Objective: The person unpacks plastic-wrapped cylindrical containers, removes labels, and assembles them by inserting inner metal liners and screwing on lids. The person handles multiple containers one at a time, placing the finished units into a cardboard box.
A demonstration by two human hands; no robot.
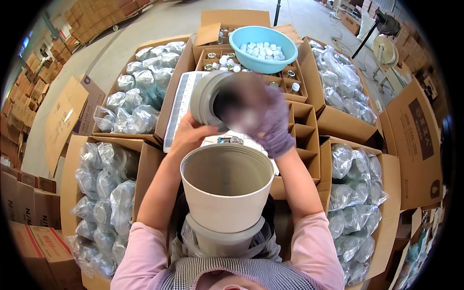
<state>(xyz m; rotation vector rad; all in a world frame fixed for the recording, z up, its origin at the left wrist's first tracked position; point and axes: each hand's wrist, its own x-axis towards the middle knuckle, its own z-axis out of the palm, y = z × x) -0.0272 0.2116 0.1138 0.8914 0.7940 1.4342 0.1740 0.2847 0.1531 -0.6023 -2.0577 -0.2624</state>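
Observation:
My bare left hand (193, 133) is closed round a grey, round, cup-like piece (203, 99), held tilted with its dark opening to the right. Close against that opening is my right hand (268, 116), in a purple knit glove. Motion smears its fingers and a dark brown patch there, so what it holds, if anything, cannot be made out. Below both hands, a cream bucket (227, 205) stands upright with its mouth up, and its visible inner wall is grey-beige. It rests on a second, greyish bucket (224, 241) between my legs.
Open cartons of clear-wrapped items flank me: left (107, 193), far left (140, 87), right (355, 208) and far right (343, 82). Ahead, a light blue basin (263, 36) of white caps sits over a divided carton (302, 87) with bottles. A white sheet (181, 104) lies beside it.

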